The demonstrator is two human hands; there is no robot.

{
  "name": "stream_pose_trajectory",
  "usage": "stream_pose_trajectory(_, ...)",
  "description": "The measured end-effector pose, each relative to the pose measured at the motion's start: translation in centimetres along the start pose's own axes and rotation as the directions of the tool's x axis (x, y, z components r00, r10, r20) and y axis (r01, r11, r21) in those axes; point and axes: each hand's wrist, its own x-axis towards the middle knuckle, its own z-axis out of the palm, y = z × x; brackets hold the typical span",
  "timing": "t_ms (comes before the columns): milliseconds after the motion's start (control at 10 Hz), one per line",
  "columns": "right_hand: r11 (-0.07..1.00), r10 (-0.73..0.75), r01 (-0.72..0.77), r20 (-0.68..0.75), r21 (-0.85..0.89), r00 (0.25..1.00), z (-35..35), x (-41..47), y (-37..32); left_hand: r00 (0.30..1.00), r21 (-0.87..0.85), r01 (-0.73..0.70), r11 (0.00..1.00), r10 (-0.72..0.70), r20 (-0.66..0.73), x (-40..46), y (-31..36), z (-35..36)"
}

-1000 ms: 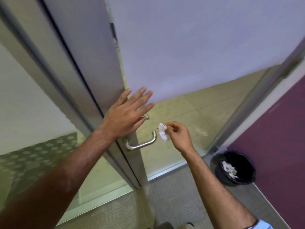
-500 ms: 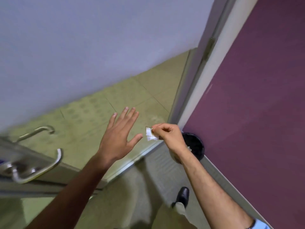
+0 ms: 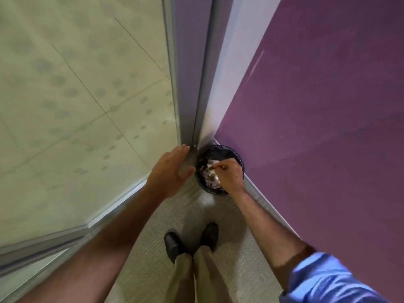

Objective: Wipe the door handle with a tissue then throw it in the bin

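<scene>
A small black bin (image 3: 204, 153) lined with a dark bag stands on the floor in the corner, with several crumpled white tissues inside. My right hand (image 3: 230, 174) hovers over its opening, fingertips pinched on a small white tissue (image 3: 210, 166). My left hand (image 3: 169, 171) is spread flat and holds nothing, just left of the bin near the door frame. The door handle is out of view.
A purple wall (image 3: 317, 106) runs along the right. A grey metal door frame (image 3: 190, 73) rises behind the bin, with a glass panel (image 3: 76, 95) to its left. My two black shoes (image 3: 190, 239) stand on grey carpet below.
The view has swung right and down, from the door handle to the corner bin. My right hand carried the tissue over the bin; my left hand left the door and followed.
</scene>
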Motion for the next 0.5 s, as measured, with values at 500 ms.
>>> stream_pose_trajectory(500,0.995,0.035,-0.040,0.056,0.094,0.998,8.0,8.6,13.7,0.991,0.011,0.064,0.998,-0.065,0.116,5.7,-9.0,13.2)
